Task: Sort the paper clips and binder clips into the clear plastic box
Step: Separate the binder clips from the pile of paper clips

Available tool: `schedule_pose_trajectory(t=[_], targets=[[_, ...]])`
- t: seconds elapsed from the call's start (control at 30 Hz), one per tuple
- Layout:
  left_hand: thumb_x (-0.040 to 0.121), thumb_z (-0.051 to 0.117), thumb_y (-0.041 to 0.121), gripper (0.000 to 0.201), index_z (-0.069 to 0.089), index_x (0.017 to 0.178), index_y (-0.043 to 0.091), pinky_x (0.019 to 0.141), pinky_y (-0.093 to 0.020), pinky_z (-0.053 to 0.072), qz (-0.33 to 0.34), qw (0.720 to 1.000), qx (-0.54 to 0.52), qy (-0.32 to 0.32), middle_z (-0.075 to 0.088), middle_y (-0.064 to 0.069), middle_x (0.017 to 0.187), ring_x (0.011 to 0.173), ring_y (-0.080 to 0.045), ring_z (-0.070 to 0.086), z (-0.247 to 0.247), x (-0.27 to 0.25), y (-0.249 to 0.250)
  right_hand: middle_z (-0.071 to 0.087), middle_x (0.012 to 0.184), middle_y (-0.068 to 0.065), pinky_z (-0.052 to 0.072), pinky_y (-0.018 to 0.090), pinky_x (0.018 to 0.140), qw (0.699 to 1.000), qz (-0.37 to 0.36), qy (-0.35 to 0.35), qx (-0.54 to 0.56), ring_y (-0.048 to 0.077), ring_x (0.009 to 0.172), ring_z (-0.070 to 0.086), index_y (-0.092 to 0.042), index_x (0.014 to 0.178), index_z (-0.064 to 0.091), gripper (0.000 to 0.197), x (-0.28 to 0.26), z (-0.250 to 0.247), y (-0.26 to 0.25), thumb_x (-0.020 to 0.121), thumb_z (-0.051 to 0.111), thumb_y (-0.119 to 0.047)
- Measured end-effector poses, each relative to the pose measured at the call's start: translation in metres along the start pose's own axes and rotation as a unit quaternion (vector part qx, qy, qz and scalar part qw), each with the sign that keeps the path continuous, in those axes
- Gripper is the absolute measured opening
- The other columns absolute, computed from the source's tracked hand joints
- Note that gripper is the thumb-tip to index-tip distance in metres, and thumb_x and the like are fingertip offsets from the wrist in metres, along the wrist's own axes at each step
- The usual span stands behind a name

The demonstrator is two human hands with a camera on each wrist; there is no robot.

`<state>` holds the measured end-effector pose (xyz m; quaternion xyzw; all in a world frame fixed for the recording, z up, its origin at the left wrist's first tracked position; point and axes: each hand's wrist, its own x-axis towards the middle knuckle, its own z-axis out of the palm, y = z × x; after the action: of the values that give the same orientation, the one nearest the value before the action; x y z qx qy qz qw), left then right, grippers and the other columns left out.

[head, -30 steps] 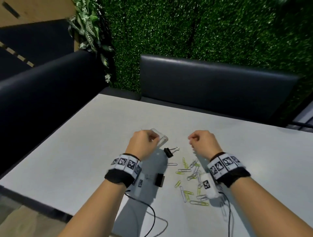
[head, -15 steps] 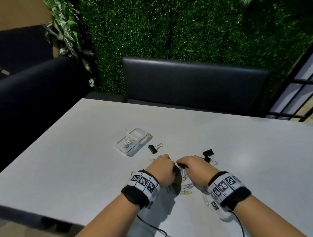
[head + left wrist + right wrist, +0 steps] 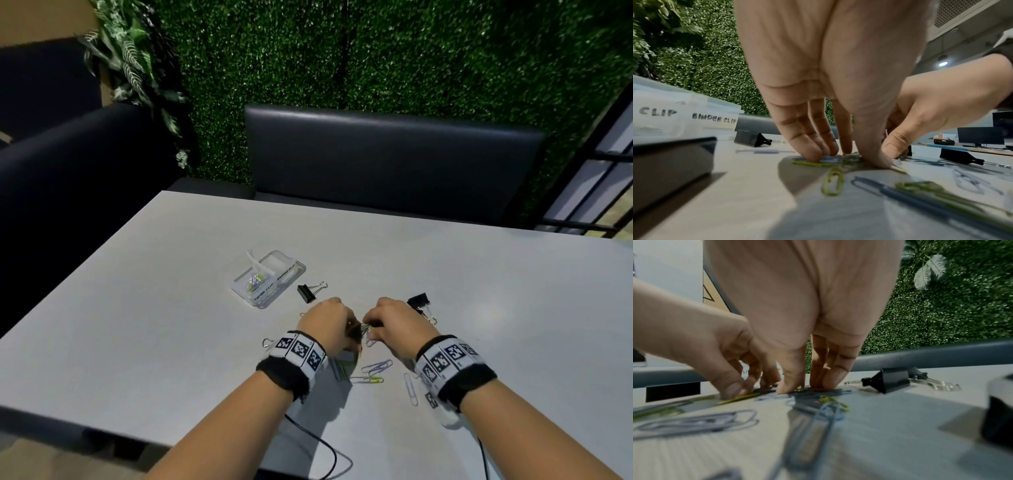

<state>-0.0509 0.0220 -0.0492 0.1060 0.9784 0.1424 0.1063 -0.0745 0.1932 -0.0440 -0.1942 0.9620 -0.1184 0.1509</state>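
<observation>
Both hands are down on the desk [image 3: 144, 308], fingertips meeting over a small heap of paper clips [image 3: 365, 329]. The left hand [image 3: 327, 325] has its fingers pointing down, and the fingertips [image 3: 813, 155] press on green and blue clips lying flat on the surface. The right hand [image 3: 394, 322] faces it, thumb [image 3: 789, 386] and fingers bunched onto the same heap. Both sets of fingers are gathered onto the clips, but whether either hand has actually pinched one off the surface, I cannot tell.

More paper clips lie loose on the near side of the hands: a pale purple one [image 3: 376, 366], a green one [image 3: 368, 379] just beside it, and a pale one [image 3: 410, 389] below the right wrist.

The clear plastic box [image 3: 269, 282] sits open beyond the left hand, apart from it, with a few paper clips in one compartment. Its front labels read "CLIP" and "BINDER CLIP" [image 3: 714, 120]. One black binder clip [image 3: 308, 293] lies between the box and the left hand. Another binder clip [image 3: 419, 303] lies just beyond the right hand. A third black clip [image 3: 672, 164] sits near the left wrist.
</observation>
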Motion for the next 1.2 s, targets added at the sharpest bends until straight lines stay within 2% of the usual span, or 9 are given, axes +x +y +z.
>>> schedule_pose_trajectory(t=[0.1,0.2,0.4,0.5,0.57,0.67,0.73,1.0,1.2], targets=[[0.084,0.071,0.021,0.028,0.076,0.112,0.025,0.084,-0.038,0.056,-0.008,1.000,-0.014,0.007,0.068,-0.009,0.108,0.100,-0.030,0.066,0.000,0.003,-0.004,0.062,0.103,0.002,0.045,0.028,0.077,1.000,0.016,0.012,0.014,0.020,0.093,0.061,-0.015,0.100,0.073,0.012,0.002,0.000,0.004,0.091,0.068,-0.022],[0.085,0.068,0.021,0.024,0.076,0.107,0.021,0.083,-0.042,0.059,-0.021,1.000,-0.020,-0.004,0.073,-0.009,0.103,0.096,-0.029,0.069,-0.001,0.002,-0.002,0.063,0.101,0.002,0.049,0.029,0.076,1.000,0.022,0.021,0.005,0.016,0.083,0.056,-0.014,0.094,0.071,0.007,-0.001,0.002,0.004,0.093,0.065,-0.016],[0.087,0.061,0.015,0.024,0.078,0.104,0.019,0.077,-0.041,0.061,-0.028,0.999,-0.021,0.004,0.073,-0.013,0.097,0.088,-0.033,0.070,0.001,0.003,0.001,0.064,0.098,0.001,0.052,0.031,0.076,0.999,0.021,0.044,0.002,0.017,0.087,0.061,-0.015,0.090,0.070,0.012,-0.005,-0.001,0.006,0.094,0.059,-0.013],[0.085,0.059,0.011,0.028,0.078,0.105,0.018,0.077,-0.041,0.061,-0.027,0.999,-0.028,0.008,0.074,-0.015,0.099,0.088,-0.034,0.070,0.001,0.004,-0.002,0.064,0.106,0.002,0.054,0.034,0.080,0.999,0.026,0.040,0.007,0.019,0.092,0.062,-0.015,0.095,0.070,0.013,-0.011,-0.003,0.009,0.095,0.057,-0.015],[0.085,0.059,0.011,0.028,0.079,0.104,0.018,0.077,-0.042,0.061,-0.029,0.999,-0.036,0.010,0.074,-0.015,0.099,0.087,-0.034,0.070,0.001,0.004,-0.003,0.060,0.116,0.003,0.053,0.036,0.087,0.999,0.017,0.035,0.006,0.022,0.102,0.060,-0.016,0.110,0.069,0.019,-0.012,-0.003,0.011,0.094,0.058,-0.022],[0.086,0.060,0.013,0.027,0.079,0.104,0.018,0.077,-0.042,0.061,-0.032,0.999,-0.042,0.011,0.073,-0.016,0.100,0.087,-0.035,0.070,-0.001,0.004,-0.003,0.053,0.116,0.004,0.050,0.038,0.089,1.000,-0.006,-0.004,-0.011,0.023,0.107,0.055,-0.018,0.118,0.064,0.035,-0.011,-0.005,0.007,0.090,0.067,-0.038],[0.085,0.059,0.012,0.028,0.079,0.105,0.018,0.079,-0.043,0.061,-0.034,0.998,-0.049,0.012,0.074,-0.017,0.101,0.088,-0.035,0.070,-0.002,0.004,-0.004,0.053,0.116,0.005,0.048,0.038,0.089,0.999,-0.008,-0.013,-0.030,0.025,0.109,0.055,-0.019,0.122,0.066,0.037,-0.008,-0.002,0.003,0.089,0.070,-0.035],[0.087,0.063,0.014,0.024,0.081,0.101,0.020,0.080,-0.036,0.061,-0.045,0.994,-0.094,0.025,0.078,-0.008,0.096,0.086,-0.026,0.071,-0.003,0.001,-0.012,0.063,0.111,0.005,0.051,0.034,0.082,0.999,-0.005,0.038,-0.030,0.024,0.100,0.063,-0.012,0.106,0.072,0.016,-0.005,0.001,0.001,0.097,0.061,-0.019],[0.087,0.067,0.017,0.018,0.082,0.097,0.018,0.080,-0.022,0.055,-0.038,0.983,-0.168,0.060,0.079,-0.002,0.096,0.085,-0.013,0.070,-0.010,-0.005,-0.015,0.072,0.090,0.003,0.057,0.036,0.078,0.987,0.048,0.107,0.109,0.018,0.082,0.067,-0.016,0.093,0.077,0.010,-0.011,-0.012,0.003,0.092,0.068,-0.021]])
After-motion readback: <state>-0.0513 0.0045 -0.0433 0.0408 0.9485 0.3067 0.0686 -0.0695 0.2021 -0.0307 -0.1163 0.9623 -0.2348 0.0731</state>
